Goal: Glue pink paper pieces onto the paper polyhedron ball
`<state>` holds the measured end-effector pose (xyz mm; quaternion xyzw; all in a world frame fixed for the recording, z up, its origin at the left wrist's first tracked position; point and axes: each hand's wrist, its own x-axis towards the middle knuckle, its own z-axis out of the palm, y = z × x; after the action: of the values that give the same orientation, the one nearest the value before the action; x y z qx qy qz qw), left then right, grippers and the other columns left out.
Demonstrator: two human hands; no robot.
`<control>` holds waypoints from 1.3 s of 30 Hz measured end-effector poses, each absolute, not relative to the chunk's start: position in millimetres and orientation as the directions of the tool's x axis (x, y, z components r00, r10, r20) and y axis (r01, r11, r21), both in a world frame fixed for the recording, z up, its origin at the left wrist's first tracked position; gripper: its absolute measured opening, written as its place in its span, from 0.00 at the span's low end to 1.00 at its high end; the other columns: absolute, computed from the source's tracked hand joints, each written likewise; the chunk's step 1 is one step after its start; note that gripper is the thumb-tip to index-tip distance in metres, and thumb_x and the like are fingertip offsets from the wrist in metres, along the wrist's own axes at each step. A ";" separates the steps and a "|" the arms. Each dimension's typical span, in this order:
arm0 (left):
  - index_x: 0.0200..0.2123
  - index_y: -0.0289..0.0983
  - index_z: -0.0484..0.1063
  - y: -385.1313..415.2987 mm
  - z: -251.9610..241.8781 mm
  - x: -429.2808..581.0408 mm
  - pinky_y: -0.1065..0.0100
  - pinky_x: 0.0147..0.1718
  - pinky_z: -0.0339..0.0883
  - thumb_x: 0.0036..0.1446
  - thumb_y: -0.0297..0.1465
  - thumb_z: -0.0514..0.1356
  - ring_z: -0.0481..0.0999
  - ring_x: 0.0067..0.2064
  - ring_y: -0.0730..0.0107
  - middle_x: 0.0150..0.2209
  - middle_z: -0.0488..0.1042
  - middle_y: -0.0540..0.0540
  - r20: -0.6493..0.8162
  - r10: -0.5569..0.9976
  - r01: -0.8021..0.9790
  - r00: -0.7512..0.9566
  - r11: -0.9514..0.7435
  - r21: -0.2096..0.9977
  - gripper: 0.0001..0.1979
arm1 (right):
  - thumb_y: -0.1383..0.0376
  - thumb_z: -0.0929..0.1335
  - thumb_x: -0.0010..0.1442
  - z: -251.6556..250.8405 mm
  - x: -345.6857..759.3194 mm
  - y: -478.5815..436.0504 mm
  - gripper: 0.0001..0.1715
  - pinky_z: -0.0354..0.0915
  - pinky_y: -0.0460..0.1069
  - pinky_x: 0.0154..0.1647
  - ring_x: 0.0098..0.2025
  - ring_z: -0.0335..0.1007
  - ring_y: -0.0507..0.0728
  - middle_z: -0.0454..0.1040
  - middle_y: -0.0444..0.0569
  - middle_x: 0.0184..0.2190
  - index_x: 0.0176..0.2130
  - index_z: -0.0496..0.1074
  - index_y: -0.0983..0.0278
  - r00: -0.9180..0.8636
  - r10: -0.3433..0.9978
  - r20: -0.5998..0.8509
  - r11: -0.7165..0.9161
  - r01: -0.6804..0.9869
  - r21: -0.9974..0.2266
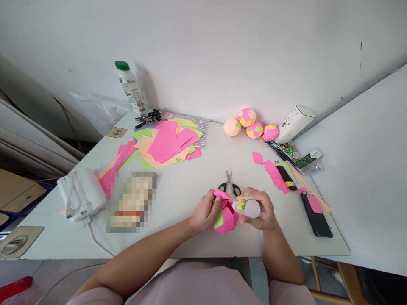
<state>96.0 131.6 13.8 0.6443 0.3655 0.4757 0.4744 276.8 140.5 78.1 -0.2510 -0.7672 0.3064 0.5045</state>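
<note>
My left hand (206,209) is closed on an unfinished-looking paper ball (226,220) made of pink and green facets, pinching a pink flap at its top edge. An opening shows in the ball's upper side. In my right hand (262,207) is a clear glue bottle (249,207) with a yellow-green label. It is tilted, its narrow end directed at the ball's opening; whether the tip touches the paper I cannot tell. Just beyond both hands lie black-handled scissors (229,183), blades slightly apart and pointing away from me.
Coloured paper sheets (165,144) are heaped at back left, near keys (151,117) and a green-capped bottle (131,87). Several finished paper balls (247,117) sit by the wall. Pink paper pieces (275,174), a box cutter (285,176) and a phone (318,222) lie right; a white charger (82,195) left.
</note>
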 end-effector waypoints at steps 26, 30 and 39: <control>0.42 0.38 0.61 131.3 16.8 96.0 0.64 0.36 0.68 0.67 0.40 0.42 0.71 0.29 0.69 0.30 0.72 0.47 0.278 0.918 0.023 0.283 -0.296 0.955 0.14 | 0.52 0.74 0.49 78.0 280.0 140.5 0.27 0.67 0.52 0.31 0.32 0.69 0.56 0.73 0.48 0.33 0.45 0.64 0.57 -0.233 0.804 0.547 0.577 0.087 -0.812; 0.42 0.38 0.61 131.5 16.3 96.3 0.63 0.36 0.68 0.67 0.41 0.42 0.72 0.30 0.68 0.29 0.72 0.47 0.276 0.921 0.018 0.276 -0.292 0.956 0.15 | 0.53 0.75 0.48 76.8 280.3 140.9 0.27 0.68 0.52 0.32 0.33 0.71 0.57 0.73 0.48 0.33 0.43 0.64 0.58 -0.203 0.856 0.476 0.501 0.090 -0.861; 0.43 0.38 0.62 130.9 16.4 96.3 0.63 0.38 0.67 0.67 0.40 0.43 0.72 0.30 0.68 0.29 0.71 0.47 0.271 0.922 0.035 0.276 -0.292 0.956 0.15 | 0.58 0.77 0.45 73.9 276.3 144.9 0.25 0.68 0.48 0.28 0.28 0.68 0.52 0.69 0.42 0.28 0.38 0.64 0.60 -0.061 0.982 0.177 0.178 0.006 -0.984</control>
<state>96.3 130.9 16.4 0.6484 0.3691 0.4749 0.4667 276.3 144.9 73.9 -0.4409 -0.5602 0.4656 0.5244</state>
